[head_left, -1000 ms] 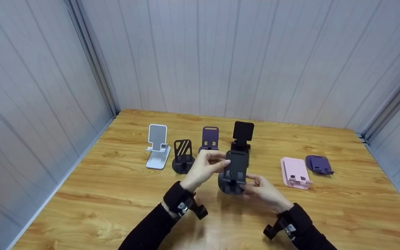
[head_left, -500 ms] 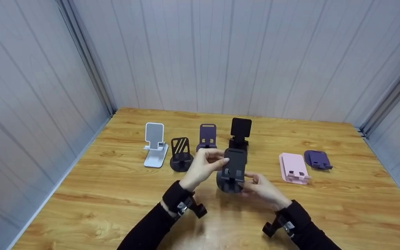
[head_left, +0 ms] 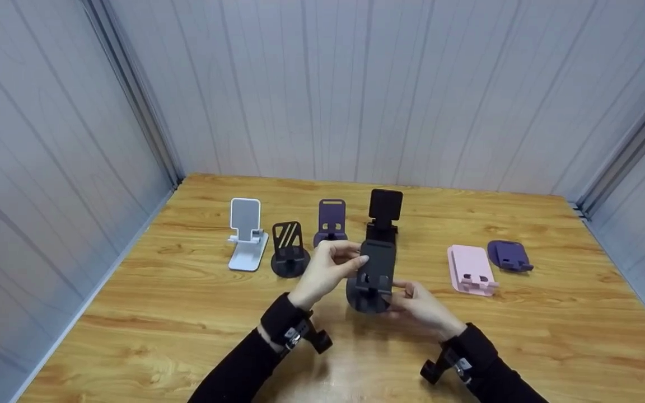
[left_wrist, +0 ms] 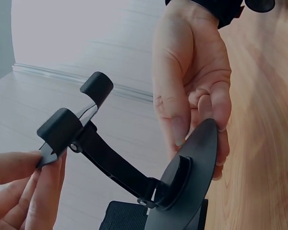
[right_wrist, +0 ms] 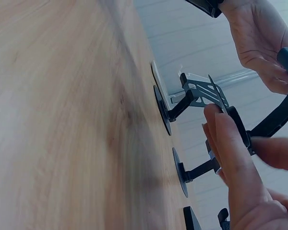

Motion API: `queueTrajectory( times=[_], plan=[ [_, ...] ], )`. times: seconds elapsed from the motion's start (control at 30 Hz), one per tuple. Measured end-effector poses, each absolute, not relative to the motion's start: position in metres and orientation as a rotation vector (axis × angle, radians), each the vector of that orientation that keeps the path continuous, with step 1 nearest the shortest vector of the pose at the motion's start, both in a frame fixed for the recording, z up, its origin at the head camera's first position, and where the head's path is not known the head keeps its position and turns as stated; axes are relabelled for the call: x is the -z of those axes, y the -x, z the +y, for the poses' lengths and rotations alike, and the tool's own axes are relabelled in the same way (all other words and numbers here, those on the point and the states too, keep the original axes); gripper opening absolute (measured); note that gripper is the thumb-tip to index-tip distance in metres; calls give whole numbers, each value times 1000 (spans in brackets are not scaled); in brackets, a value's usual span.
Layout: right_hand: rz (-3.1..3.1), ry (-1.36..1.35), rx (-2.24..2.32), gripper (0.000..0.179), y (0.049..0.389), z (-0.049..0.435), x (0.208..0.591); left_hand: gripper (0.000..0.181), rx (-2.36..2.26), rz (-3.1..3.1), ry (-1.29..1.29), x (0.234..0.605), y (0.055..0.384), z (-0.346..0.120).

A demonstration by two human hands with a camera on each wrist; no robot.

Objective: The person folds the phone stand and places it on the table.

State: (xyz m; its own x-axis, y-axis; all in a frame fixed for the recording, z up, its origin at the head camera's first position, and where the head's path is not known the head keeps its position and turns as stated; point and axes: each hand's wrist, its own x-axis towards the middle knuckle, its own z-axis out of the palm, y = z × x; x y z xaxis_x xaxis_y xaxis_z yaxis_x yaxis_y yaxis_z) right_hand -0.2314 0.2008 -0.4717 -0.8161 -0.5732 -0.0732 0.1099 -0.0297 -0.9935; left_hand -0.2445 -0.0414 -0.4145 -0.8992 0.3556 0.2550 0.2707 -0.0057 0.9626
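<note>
A black phone stand [head_left: 378,262] is held up off the table between both hands, its plate unfolded above a round base [left_wrist: 191,172]. My left hand [head_left: 323,275] pinches the plate's left edge between thumb and fingers. Lower down, my right hand [head_left: 424,307] holds the rim of the base, thumb on one face and fingers on the other. The left wrist view shows the jointed arm [left_wrist: 113,160] linking base and plate, with two curled hooks [left_wrist: 97,88] at the plate's lower end. In the right wrist view the fingers [right_wrist: 230,158] lie along the base's underside.
Behind stand a white phone stand [head_left: 245,221], a black slotted one [head_left: 289,257], a purple one [head_left: 332,211] and a taller black one [head_left: 386,205]. Folded pink [head_left: 471,263] and purple [head_left: 512,254] stands lie right on the wooden table [head_left: 149,336]. Pale panels enclose the table.
The head view has shifted slightly, so the stands on the table appear a little farther left and higher. Both hands keep their hold on the black phone stand, almost unmoved.
</note>
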Motion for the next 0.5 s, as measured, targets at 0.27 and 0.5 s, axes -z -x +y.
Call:
queueTrajectory(
  times=[0.27,0.5],
  plan=[
    [1736,442,1970,53,231,203,468,18,-2099,2139,-684,414,246,-38],
    [1817,388,1972,54,230,204,466,13,-2118,2132,-663,418,244,-36]
  ],
)
